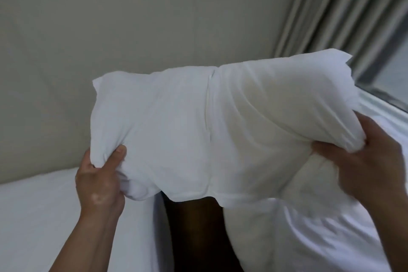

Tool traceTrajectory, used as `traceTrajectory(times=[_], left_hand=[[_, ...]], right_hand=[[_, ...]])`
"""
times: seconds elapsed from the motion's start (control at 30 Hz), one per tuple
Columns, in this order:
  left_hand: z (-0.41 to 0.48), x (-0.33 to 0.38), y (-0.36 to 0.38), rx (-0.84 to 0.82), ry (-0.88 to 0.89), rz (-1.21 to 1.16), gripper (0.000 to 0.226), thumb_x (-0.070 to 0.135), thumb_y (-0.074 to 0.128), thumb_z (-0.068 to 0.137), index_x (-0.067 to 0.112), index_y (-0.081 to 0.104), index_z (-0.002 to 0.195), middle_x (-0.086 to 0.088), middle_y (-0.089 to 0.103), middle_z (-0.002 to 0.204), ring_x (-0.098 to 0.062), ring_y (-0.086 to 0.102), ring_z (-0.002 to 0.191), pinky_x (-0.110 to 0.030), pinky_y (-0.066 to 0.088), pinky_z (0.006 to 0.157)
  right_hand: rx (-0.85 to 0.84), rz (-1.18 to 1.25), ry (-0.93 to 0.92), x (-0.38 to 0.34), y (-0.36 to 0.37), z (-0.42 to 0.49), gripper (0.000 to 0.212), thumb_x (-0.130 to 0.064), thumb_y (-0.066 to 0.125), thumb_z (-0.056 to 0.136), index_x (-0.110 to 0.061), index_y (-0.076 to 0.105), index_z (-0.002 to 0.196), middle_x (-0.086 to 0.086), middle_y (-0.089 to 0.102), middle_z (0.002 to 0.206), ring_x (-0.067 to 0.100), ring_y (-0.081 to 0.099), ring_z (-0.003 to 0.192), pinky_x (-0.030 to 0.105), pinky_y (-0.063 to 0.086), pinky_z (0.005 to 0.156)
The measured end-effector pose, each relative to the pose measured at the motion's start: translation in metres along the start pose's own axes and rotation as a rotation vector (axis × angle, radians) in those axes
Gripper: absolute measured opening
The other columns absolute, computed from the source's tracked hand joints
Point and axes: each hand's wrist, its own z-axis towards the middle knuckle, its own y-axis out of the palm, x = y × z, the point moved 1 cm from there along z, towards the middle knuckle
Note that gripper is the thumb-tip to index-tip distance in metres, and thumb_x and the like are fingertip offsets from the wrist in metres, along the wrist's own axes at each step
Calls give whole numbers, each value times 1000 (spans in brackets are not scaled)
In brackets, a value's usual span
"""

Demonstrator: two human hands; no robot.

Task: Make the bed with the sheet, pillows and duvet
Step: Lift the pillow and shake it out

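A white pillow [220,126] in a white case is held up in the air in front of me, its long side running left to right. My left hand [99,181] grips its lower left corner, thumb on the front. My right hand [364,161] grips bunched fabric at its lower right end. The loose edge of the case hangs down at the bottom middle. Below on the left lies a bed with a smooth white sheet [55,216]. On the right lies rumpled white bedding [331,238].
A plain beige wall [132,17] stands behind the pillow. Grey curtains [342,6] hang at the upper right beside a window [388,73]. A dark gap [194,238] runs between the left bed and the right bedding.
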Motion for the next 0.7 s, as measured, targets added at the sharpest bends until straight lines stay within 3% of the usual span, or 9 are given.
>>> traceTrajectory(times=[0.07,0.13,0.2,0.3,0.43,0.47,0.57,0.7], left_hand=[[-19,-1,52,-125,-12,-21,49,30,86,69,22,71,115,0,75,109,-17,72,98,-29,60,79],[-45,-3,101,-235,-36,-42,48,31,86,69,22,71,114,-2,75,109,-20,72,100,-33,60,80],[-76,-5,146,-338,-58,-42,44,29,85,72,24,72,114,-1,75,110,-21,72,101,-37,60,82],[-124,-4,204,-475,-59,-58,37,20,81,80,23,72,115,-1,75,112,-22,71,103,-41,60,86],[-174,0,269,-625,-65,-42,37,16,80,80,27,73,114,1,75,113,-23,72,103,-44,56,91],[-184,0,284,-667,-64,-30,35,16,81,79,31,74,111,2,75,111,-22,72,101,-43,56,89],[-207,-5,322,-781,-53,-2,34,20,81,79,33,73,109,3,76,107,-20,74,96,-40,60,81],[-215,-23,366,-848,-44,75,34,23,80,80,35,71,111,3,76,106,-22,73,96,-46,57,86]], right_hand=[[101,-38,72,30,-55,-5,76,-60,78,54,-65,49,125,-40,62,102,-1,62,86,38,52,74],[172,-58,146,69,-106,-13,87,-62,82,53,-56,50,133,-31,65,113,7,67,95,42,58,73],[241,-71,222,112,-159,-28,96,-69,84,50,-50,49,138,-26,65,120,4,67,100,38,59,67],[360,-73,324,170,-226,-66,105,-77,83,48,-44,48,141,-24,63,126,3,67,106,30,55,70],[479,-45,409,205,-285,-124,101,-72,86,52,-38,51,140,-19,66,125,9,68,107,46,59,70],[518,-46,435,204,-293,-137,100,-72,85,52,-38,52,139,-18,67,123,7,69,105,44,59,71],[643,-64,503,193,-305,-167,97,-69,87,49,-41,53,135,-24,66,118,-2,67,96,20,54,76],[669,-118,570,192,-297,-194,75,-40,94,54,-49,57,118,-29,67,104,-2,64,91,9,49,71]])
